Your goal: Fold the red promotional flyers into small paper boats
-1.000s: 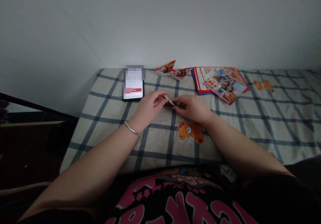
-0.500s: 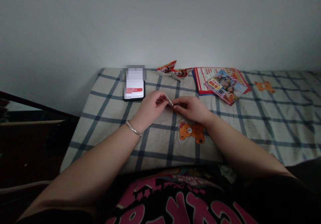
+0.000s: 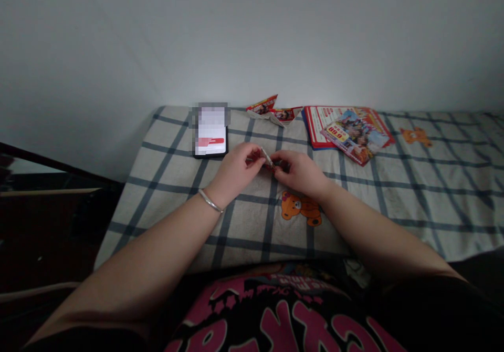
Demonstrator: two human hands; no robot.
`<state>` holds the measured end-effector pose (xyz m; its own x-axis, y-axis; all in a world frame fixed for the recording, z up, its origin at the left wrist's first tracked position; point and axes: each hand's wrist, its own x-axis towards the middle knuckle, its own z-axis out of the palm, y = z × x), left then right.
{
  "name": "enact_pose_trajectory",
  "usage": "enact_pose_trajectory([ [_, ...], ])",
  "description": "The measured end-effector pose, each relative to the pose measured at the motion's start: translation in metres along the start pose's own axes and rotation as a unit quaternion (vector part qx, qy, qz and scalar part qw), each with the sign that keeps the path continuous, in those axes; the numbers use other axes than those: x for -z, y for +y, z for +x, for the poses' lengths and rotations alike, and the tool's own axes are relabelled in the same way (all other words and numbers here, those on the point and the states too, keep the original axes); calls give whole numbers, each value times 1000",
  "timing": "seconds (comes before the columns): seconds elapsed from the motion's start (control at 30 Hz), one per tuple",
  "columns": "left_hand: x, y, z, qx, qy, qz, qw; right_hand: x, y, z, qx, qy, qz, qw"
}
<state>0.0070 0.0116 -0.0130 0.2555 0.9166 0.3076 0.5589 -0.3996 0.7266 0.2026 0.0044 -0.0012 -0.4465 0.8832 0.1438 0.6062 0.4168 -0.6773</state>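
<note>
Between my two hands is a small, narrow piece of folded paper (image 3: 267,156), pale along its edge and mostly covered by fingers. My left hand (image 3: 239,165), with a silver bangle at the wrist, pinches its left side. Thumb and fingers of my right hand (image 3: 301,172) are closed on its lower right end. Just beyond the hands, two joined pointed folds of printed red paper (image 3: 281,114) lie near the wall. A phone (image 3: 211,131) with a lit screen is left of my left hand.
A stack of printed flyers (image 3: 318,126) lies at the back right, with a colourful flyer (image 3: 356,137) askew on top. A checked cloth (image 3: 244,226) with printed bears covers the surface. The pale wall (image 3: 275,37) rises behind. The cloth's left edge drops into a dark area.
My right hand has shifted slightly, its thumb now lower and its fingers more bent at the paper's end. My left hand stays nearly still.
</note>
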Motion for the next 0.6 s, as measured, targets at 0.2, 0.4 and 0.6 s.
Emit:
enact_pose_trajectory([
  [0.2,-1,-3,-2,-29,6,2,1000,-3,-2,0,3,34,-49,998],
  [0.4,0,1,-5,-47,-21,-12,999,-3,3,1,25,29,-25,999],
  [0.6,1,5,-4,-53,-35,-3,998,-1,2,3,46,18,3,999],
])
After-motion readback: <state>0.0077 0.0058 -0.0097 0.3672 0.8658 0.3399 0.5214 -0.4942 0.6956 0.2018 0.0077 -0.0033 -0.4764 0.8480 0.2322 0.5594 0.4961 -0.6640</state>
